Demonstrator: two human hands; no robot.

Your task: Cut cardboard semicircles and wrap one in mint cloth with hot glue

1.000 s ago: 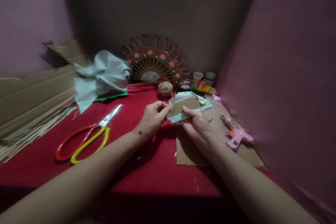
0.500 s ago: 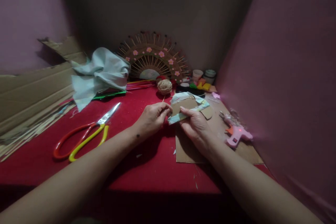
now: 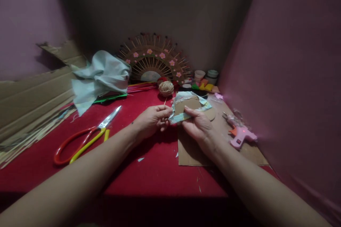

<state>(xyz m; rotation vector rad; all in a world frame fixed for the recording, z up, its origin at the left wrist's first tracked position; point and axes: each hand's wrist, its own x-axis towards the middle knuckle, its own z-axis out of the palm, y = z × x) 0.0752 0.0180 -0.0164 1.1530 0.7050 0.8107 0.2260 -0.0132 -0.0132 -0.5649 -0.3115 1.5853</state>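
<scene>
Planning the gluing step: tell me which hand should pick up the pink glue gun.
Right, probably. The glue gun lies just right of the right hand; the left hand would have to cross over the cardboard piece both hands hold.

We see both forearms bare, coming in from the near edge of the tabletop and meeting near its middle. The left hand (image 3: 153,120) lies with its back up, the fingers curled in and the thumb pressed to the fingertips in a pinch. The right hand (image 3: 198,126) is just beside it, toward the right edge, also back up, with the thumb stretched to the left and the fingers folded under. The two hands are almost touching.
</scene>
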